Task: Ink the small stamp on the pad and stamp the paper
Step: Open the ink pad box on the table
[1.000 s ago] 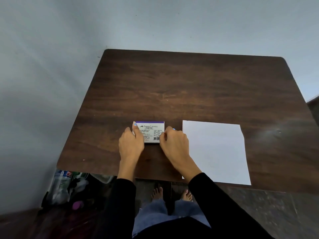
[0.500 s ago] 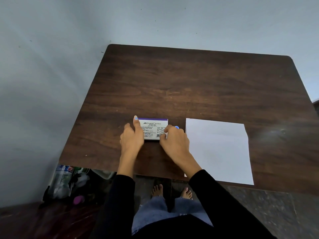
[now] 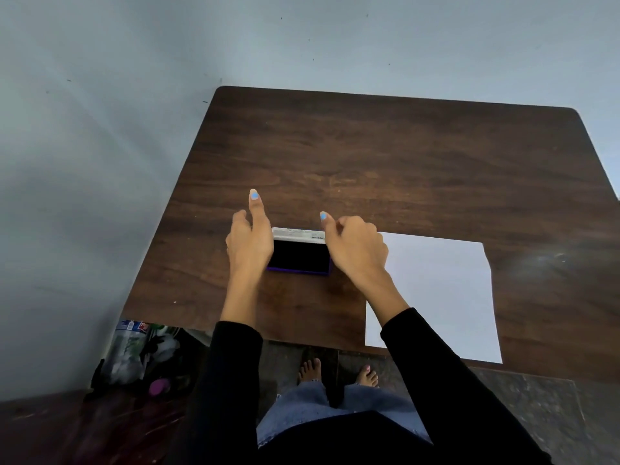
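Note:
The ink pad (image 3: 300, 258) lies on the dark wooden table (image 3: 369, 156) near its front edge, with the black ink surface showing. Its white lid (image 3: 298, 235) stands raised on the far side. My left hand (image 3: 250, 245) presses against the pad's left end, index finger pointing away from me. My right hand (image 3: 355, 250) is at the right end with the thumb against the lid's edge. A white sheet of paper (image 3: 443, 290) lies just right of the pad, partly under my right forearm. No small stamp is visible.
A wall runs behind and to the left of the table. A bag with plastic bottles (image 3: 137, 354) sits on the floor under the table's front left corner. My bare feet (image 3: 335, 372) stand below the front edge.
The pad was closed with its printed lid facing up; the lid has now swung up and back, baring the ink. Both hands moved a little further from me along the pad's ends.

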`<state>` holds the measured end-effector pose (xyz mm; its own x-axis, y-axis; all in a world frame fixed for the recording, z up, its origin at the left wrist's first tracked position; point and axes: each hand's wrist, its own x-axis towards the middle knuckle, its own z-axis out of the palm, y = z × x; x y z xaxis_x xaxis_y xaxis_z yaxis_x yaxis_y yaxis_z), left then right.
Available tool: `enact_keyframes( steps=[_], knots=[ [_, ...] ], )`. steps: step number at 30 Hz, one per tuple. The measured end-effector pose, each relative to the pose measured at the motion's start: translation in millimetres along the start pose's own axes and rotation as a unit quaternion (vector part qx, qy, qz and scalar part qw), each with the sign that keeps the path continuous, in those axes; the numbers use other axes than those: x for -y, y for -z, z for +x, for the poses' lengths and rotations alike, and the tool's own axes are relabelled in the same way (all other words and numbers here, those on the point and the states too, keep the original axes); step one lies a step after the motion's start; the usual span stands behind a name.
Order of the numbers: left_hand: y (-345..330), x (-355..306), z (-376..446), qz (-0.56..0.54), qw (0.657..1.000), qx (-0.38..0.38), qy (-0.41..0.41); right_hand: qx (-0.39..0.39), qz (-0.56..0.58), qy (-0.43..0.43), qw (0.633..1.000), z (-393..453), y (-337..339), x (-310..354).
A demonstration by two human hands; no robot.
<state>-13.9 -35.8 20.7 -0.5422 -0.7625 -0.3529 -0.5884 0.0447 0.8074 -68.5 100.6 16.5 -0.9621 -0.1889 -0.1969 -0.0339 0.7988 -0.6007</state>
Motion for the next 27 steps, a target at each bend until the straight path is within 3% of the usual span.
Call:
enact_keyframes(
  steps=[11, 27],
  knots=[
    [-16, -16, 28, -0.109, 0.992, 0.021, -0.055, -0.032, 0.068, -0.008, 0.997, 39, 0, 4],
    [-34, -19, 69, -0.095, 0.992, 0.077, 0.007, 0.02, 0.102, -0.097, 0.99, 78, -25, -2]
  ],
)
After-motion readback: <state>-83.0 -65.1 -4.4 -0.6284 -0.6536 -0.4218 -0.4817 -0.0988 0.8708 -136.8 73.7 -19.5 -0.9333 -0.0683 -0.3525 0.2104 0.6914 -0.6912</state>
